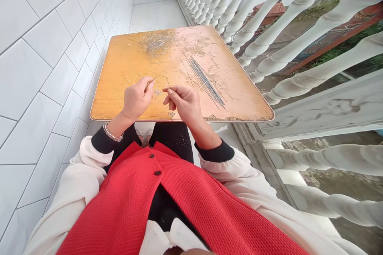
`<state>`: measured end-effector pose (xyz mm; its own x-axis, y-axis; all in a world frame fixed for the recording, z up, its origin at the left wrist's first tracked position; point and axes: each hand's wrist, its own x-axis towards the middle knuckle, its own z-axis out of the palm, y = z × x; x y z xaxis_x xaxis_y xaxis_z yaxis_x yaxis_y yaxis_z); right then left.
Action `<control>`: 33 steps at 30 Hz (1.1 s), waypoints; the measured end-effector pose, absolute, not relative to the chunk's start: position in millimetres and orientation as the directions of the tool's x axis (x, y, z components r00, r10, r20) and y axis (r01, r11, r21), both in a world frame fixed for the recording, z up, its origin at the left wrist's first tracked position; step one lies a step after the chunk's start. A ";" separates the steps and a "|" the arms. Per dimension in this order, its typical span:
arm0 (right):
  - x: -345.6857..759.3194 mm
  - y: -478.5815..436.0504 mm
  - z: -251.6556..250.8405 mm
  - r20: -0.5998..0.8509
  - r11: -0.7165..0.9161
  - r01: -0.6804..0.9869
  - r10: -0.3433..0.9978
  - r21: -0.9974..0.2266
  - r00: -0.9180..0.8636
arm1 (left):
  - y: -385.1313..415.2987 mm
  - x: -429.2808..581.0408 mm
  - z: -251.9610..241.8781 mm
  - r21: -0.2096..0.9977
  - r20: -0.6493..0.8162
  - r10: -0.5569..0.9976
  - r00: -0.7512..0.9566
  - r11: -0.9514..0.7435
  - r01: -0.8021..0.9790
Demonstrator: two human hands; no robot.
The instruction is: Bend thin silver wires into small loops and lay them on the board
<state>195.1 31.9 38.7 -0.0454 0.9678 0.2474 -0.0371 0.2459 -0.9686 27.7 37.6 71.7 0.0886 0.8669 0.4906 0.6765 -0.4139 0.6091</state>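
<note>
My left hand (136,97) is closed in a pinch above the near part of the table, with a thin wire (166,79) at its fingertips. The wire is faint; it seems to arch across to my right hand (184,102), whose thumb and forefinger pinch it too. Beneath and around my hands lie several thin wire loops (134,75) and a small clump of wire bits (157,92). Right of my right hand lies a bundle of straight grey wires (206,81), some of them fanned out loose.
A tangled heap of thin wire (157,43) lies at the table's far side. The worn wooden table (251,103) has chipped edges. White wall tiles (44,63) run along the left, and a white balustrade (278,53) stands close on the right.
</note>
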 end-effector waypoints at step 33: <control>200.0 45.2 57.0 0.434 0.448 0.372 0.892 -0.813 -0.126 | 33.0 18.5 78.2 0.934 0.050 0.964 0.262 -0.137 0.329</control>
